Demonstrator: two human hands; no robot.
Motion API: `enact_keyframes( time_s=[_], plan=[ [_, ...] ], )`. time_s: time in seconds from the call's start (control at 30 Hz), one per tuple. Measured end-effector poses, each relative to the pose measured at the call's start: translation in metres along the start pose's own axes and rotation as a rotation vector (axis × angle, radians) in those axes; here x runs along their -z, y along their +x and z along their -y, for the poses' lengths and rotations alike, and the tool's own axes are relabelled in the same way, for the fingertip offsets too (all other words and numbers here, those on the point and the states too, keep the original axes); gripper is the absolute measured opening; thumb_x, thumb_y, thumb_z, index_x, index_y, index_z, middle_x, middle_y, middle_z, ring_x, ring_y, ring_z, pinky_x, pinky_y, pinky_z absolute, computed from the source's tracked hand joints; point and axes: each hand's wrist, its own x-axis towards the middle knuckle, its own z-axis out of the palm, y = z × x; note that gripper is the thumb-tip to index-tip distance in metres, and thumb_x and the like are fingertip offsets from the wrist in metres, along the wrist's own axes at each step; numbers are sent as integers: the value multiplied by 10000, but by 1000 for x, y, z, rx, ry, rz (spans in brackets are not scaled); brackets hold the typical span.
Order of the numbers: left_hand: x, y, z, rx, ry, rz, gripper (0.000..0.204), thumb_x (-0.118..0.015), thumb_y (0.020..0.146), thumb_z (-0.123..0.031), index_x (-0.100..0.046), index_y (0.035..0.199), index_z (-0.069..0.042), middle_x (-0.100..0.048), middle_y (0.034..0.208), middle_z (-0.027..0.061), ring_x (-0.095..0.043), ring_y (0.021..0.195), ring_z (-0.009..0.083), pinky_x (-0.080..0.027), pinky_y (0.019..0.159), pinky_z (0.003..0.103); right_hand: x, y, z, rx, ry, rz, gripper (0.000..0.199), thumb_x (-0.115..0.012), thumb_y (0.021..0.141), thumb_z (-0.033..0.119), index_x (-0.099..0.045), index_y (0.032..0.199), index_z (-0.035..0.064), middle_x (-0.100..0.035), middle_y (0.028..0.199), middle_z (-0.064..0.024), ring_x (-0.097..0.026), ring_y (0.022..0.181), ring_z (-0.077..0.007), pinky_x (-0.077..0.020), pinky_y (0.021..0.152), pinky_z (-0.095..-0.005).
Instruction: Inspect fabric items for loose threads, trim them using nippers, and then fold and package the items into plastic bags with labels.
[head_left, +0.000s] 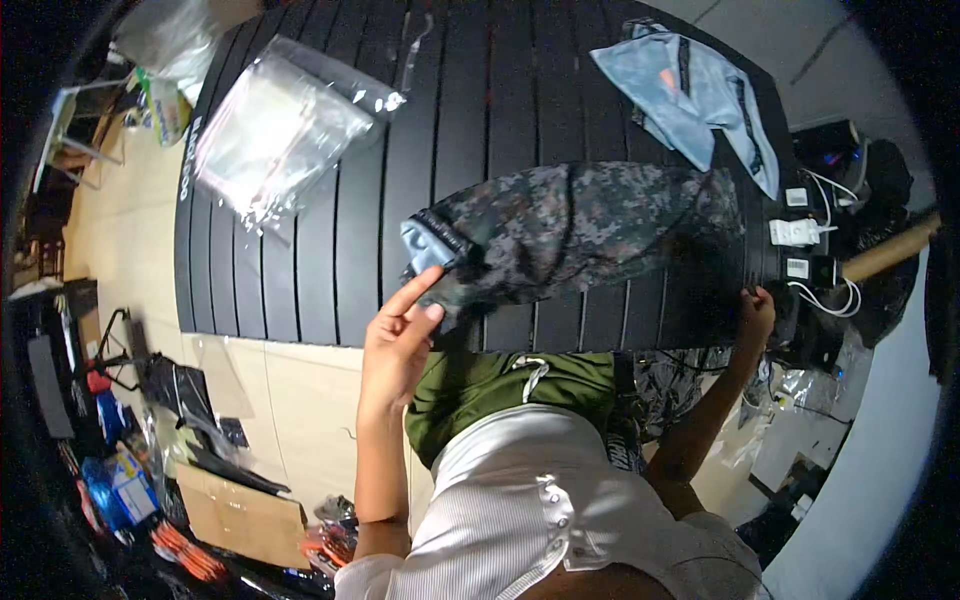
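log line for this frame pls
left hand: pinches camo garment end | right hand: at its other end | garment: stretched over black slatted table

The fingers (752, 297) of the right hand (756, 312) are largely lost in shadow at the dark end of the camouflage garment (580, 232), so their grip cannot be made out. The near edge of the counter (300, 300) is partly covered by the garment and the left hand (397, 340). The contents of the clear plastic bag (275, 130) are washed out by glare. The clutter on the floor (140, 470) at lower left is bent and darkened by the rim, and most items there cannot be told apart.
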Motion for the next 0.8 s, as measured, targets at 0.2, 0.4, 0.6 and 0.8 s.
enact_keyframes(
  time_s=[0.2,0.4,0.6,0.8],
  plan=[
    [-5,-19,-9,8,-14,180,584,-579,729,142,-419,1279,29,-379,717,-89,-320,558,-16,-264,529,126,10,6,2,57,41,29,328,-643,802,317,-529,901,26,-462,693,-5,-415,612,-116,-377,596,-262],
    [-13,-32,-15,49,-159,272,662,-526,725,198,-333,1333,20,-513,1077,21,-526,851,36,-406,753,151,-3,-42,142,109,667,-22,224,-544,880,210,-501,981,15,-526,692,-9,-494,612,-91,-411,560,-220],
    [-19,-39,-19,0,-167,352,688,-476,734,214,-263,1360,21,-457,1230,65,-521,1004,77,-414,814,177,-9,-98,237,-5,958,289,243,-477,910,237,-439,1029,28,-554,639,-66,-494,481,-98,-382,418,-222],
    [-28,-46,-19,-43,-125,414,662,-449,765,193,-249,1369,10,-440,1259,75,-491,1070,82,-399,827,173,-17,-193,288,233,1158,1051,213,-479,895,197,-368,884,15,-551,610,-164,-526,466,-174,-447,450,-261]
  ],
)
